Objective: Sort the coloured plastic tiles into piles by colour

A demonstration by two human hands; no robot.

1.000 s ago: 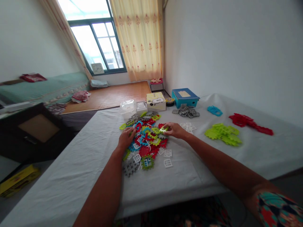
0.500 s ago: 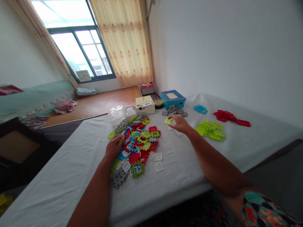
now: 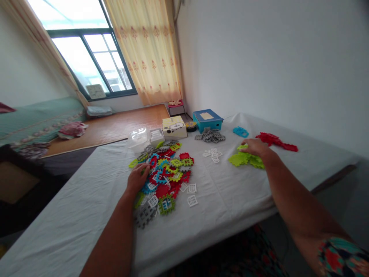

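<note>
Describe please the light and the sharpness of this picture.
Head view: the window glares almost white; head view: the cabinet at left looks dark and soft; head view: the right hand, at the green pieces, looks slightly blurred.

on your right arm you wear a short sleeve [image 3: 343,254] in a busy print: patches of teal, red and orange-pink crowd together over a very dark ground, their outlines irregular and slightly blurred. its edge curves around the arm close to the elbow. below it your right forearm [image 3: 291,192] is bare, narrowing to the wrist, and your right hand [image 3: 256,147] is bare too. your left hand [image 3: 138,177] and left forearm [image 3: 113,225] are bare down to the bottom of the view. lower down, your clothing [image 3: 255,252] shows dark cloth flecked with red, too dim to make out its shapes.
</note>
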